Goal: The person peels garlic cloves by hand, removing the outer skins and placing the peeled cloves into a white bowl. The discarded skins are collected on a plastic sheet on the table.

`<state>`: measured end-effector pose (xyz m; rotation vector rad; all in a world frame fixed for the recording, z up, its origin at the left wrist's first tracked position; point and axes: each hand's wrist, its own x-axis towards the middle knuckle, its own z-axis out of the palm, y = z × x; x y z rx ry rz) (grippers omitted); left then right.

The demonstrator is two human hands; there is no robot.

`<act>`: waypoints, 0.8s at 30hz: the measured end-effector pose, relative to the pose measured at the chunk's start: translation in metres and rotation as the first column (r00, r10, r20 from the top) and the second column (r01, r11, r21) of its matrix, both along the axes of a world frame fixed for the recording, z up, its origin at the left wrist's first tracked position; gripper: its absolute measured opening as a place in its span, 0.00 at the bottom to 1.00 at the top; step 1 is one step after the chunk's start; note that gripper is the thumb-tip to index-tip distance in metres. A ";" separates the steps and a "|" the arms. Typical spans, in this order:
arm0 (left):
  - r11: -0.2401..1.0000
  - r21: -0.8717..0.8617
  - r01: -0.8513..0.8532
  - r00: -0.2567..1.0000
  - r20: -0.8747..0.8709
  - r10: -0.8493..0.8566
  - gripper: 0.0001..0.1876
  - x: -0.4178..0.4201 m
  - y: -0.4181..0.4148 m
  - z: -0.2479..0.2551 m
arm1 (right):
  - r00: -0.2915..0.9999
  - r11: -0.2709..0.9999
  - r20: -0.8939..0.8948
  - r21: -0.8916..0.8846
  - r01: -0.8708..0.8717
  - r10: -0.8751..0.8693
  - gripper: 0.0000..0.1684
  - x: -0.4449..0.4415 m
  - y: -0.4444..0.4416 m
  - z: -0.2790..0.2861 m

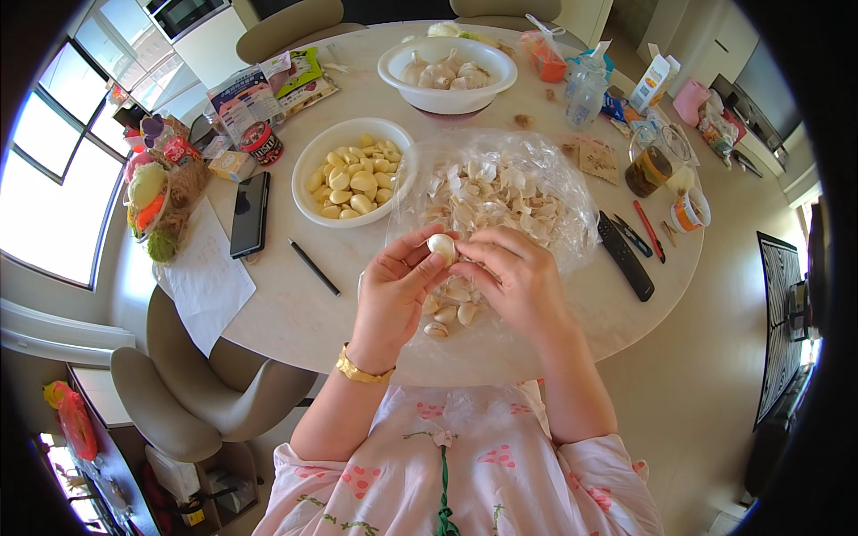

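A pale garlic clove (441, 246) is pinched between the thumb and fingers of my left hand (402, 281). From the other side, my right hand (516, 275) grips the clove's right edge with thumb and fingertips; any skin between them is too small to make out. Under both hands spreads a clear plastic bag (570, 194) bearing a heap of papery garlic skins (496, 201). Several unpeeled cloves (446, 315) lie just below my hands. Peeled cloves (362, 181) fill much of a white bowl (307, 201) to the left. Whole garlic bulbs (439, 75) sit in another white bowl (448, 100) at the back.
Left on the round table (288, 321) are a phone (250, 214), a black pencil (314, 266) and a paper sheet (208, 281). A remote control (625, 258), a craft knife (633, 234), a red pen (649, 231) and a glass jar (649, 171) occupy the right side.
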<state>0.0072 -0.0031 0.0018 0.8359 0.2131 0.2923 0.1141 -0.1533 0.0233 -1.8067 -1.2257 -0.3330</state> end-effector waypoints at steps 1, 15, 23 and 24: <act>1.000 0.015 -0.013 1.000 -0.022 0.013 0.20 0.000 0.000 0.000 | 1.000 1.000 0.003 0.002 -0.005 0.005 0.13 0.000 0.000 -0.001; 0.998 0.015 -0.062 0.998 0.003 0.062 0.17 0.000 0.000 -0.004 | 0.969 0.995 0.229 0.039 0.089 -0.095 0.14 -0.006 0.002 0.003; 0.988 0.131 0.080 0.996 -0.045 -0.075 0.19 -0.006 0.001 -0.002 | 0.977 0.971 0.034 0.123 0.204 -0.210 0.12 0.016 0.003 -0.005; 0.985 0.142 0.095 0.995 -0.039 -0.091 0.19 -0.006 0.002 -0.001 | 0.973 0.969 -0.008 0.078 0.233 -0.233 0.11 0.019 0.001 -0.006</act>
